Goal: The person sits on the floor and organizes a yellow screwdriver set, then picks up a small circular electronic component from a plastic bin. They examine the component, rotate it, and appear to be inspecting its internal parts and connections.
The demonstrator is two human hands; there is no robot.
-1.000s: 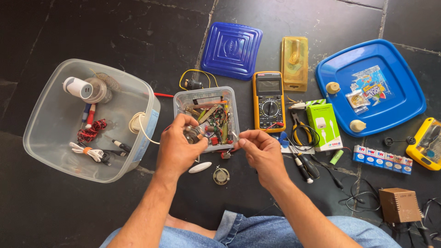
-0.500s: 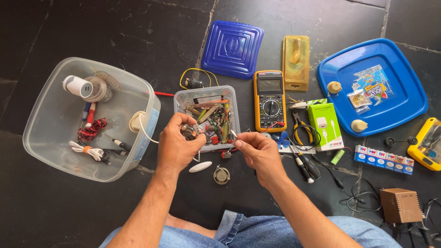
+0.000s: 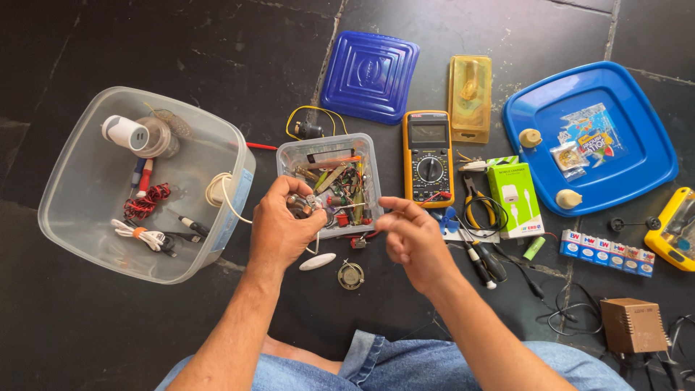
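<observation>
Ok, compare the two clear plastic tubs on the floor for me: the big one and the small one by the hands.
The big tub is far wider and deeper than the small tub. The big tub holds loosely spread things: coiled cables, red wire, a white cylinder; the small tub is crammed with tiny electronic parts. The left hand holds a small part over the small tub's rim; no hand touches the big tub. Both are clear, lidless and sit on the dark floor.

Small metal part [image 3: 299, 205] pinched above clear parts box [image 3: 362, 148]

Left hand [image 3: 281, 230] pinching small part [image 3: 299, 205] — over parts box [image 3: 329, 148].
</observation>
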